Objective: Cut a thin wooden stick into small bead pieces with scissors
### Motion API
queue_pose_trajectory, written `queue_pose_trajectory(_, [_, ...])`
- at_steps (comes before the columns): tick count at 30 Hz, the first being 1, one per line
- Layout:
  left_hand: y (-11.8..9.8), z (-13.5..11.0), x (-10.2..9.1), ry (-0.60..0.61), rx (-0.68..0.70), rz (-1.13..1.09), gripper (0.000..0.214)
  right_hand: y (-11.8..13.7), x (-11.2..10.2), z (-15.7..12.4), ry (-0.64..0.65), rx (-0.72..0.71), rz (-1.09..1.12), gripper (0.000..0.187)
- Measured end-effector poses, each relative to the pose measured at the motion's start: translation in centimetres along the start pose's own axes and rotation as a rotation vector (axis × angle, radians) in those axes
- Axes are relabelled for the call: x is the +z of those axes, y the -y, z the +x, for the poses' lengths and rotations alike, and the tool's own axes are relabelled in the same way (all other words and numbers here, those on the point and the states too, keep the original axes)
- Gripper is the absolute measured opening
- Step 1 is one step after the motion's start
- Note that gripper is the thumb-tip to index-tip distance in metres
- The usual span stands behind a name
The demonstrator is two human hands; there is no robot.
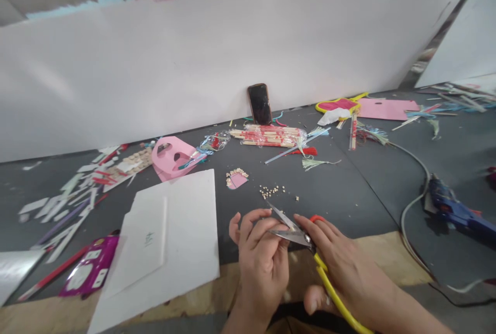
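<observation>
My right hand grips scissors with yellow and orange handles; their blades stand apart and point up-left. My left hand is curled at the blades, with fingertips pinched on something too small to make out between them. Just beyond the blade tips, a scatter of small beige beads lies on the dark mat, next to a small pink piece edged with beads.
White sheets lie to the left, with a purple packet and paper strips beyond. A pink cutout, packed sticks and a phone leaning on the white board sit farther back. A blue glue gun with cable lies right.
</observation>
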State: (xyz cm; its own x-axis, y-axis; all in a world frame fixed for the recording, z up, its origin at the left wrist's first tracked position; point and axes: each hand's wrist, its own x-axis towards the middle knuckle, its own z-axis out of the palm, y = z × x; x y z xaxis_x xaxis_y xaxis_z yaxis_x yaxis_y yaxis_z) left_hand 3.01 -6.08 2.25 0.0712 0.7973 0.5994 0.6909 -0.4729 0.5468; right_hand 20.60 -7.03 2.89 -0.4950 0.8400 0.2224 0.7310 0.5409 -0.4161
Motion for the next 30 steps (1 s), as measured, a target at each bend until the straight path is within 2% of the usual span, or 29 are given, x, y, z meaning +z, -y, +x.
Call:
queue_pose_trajectory(10, [0.62, 0.29, 0.09, 0.176, -0.150, -0.261, 0.016, -0.40, 0.47, -0.07, 0.014, 0.039, 0.089, 0.057])
queue_pose_trajectory(16, [0.43, 0.04, 0.41, 0.160, -0.216, -0.286, 0.017, -0.32, 0.52, 0.03, 0.048, 0.072, 0.096, 0.040])
queue_pose_trajectory(20, [0.23, -0.12, 0.43, 0.088, -0.165, -0.193, 0.015, -0.06, 0.44, 0.03, 0.059, 0.121, 0.156, 0.035])
queue_pose_trajectory(25, [-0.15, 0.05, 0.10, 0.026, -0.046, -0.079, 0.017, 0.03, 0.40, -0.24, 0.001, 0.047, 0.123, 0.052])
queue_pose_trajectory(30, [-0.18, -0.02, -0.01, 0.028, -0.048, -0.164, 0.018, 0.07, 0.24, -0.19, 0.017, 0.021, 0.032, 0.084])
